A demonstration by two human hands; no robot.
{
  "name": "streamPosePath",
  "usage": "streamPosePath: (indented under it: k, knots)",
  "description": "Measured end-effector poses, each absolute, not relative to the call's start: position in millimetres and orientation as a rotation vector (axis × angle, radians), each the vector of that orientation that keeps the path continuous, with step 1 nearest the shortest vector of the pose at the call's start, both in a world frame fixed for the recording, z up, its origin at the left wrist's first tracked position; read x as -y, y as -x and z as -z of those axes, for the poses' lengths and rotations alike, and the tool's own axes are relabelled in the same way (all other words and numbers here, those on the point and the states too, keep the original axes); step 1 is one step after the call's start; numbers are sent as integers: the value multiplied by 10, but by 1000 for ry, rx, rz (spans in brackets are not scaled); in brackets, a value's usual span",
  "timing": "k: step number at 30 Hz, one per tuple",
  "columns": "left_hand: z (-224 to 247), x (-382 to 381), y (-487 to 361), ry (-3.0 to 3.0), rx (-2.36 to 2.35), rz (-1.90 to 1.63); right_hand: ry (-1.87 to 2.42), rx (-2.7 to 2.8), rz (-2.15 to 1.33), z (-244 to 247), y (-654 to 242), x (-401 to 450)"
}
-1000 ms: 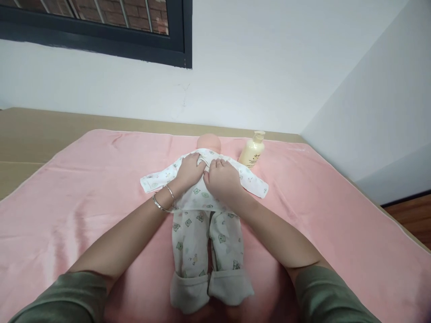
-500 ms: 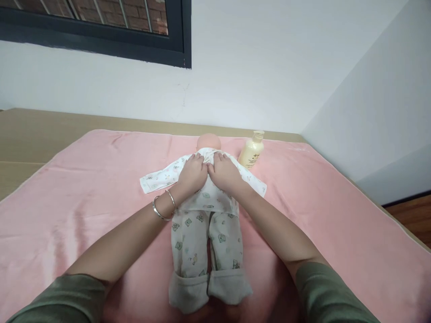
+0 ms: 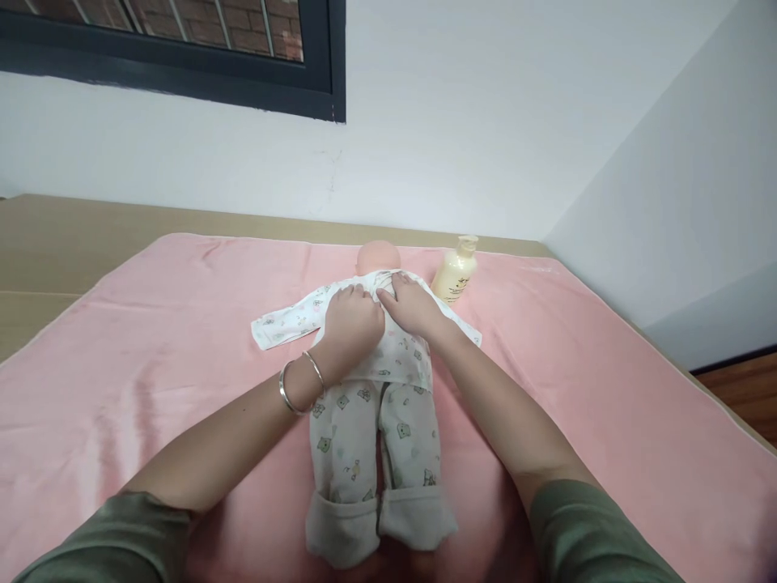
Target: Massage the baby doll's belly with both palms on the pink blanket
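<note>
A baby doll lies stretched out with its bald head (image 3: 378,257) at the far end. It wears a white printed shirt (image 3: 404,352) and matching trousers (image 3: 349,453) with turned-up cuffs. My left hand (image 3: 355,324), with two silver bangles (image 3: 297,385) at its wrist, is curled into a fist over the upper part of the shirt. Its fingertips are tucked out of sight. Beside it, my right hand (image 3: 409,306) rests flat on the shirt near the collar, fingers stretched and thumb apart. The doll's shirt sleeve (image 3: 285,325) extends out to the left.
A cream pump bottle (image 3: 455,271) stands just right of the doll's shoulder. Under everything is a pink cloth (image 3: 182,364) on a wooden surface (image 3: 73,235). The white wall (image 3: 449,146) and a dark window frame (image 3: 321,57) rise behind.
My left hand has gone from lying flat to a fist and moved slightly right and nearer me. My right hand stays on the shirt, shifted a little right.
</note>
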State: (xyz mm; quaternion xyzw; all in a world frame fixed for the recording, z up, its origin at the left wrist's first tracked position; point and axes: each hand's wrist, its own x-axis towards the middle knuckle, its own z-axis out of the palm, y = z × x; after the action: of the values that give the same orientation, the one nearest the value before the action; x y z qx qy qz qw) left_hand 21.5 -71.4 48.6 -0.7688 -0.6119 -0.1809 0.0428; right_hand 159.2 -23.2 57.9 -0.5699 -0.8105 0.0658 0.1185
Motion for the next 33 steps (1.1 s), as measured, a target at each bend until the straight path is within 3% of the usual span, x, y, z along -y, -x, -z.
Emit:
streamPosePath:
  k: [4,15,25,33]
  knots:
    - [-469,759,-253,2395,1800,478,1674,2391,-143,-566,-1579,228]
    - [-321,318,-13,2415,1970,839,1700,2519,330,-560,-1328,715]
    - [-138,283,-54,2311,2019,1003,1609,2327,-153,-429,-1533,173]
    - [-124,279,-56,2295,2023,1030,1563,2245,-176,-344,-1536,131]
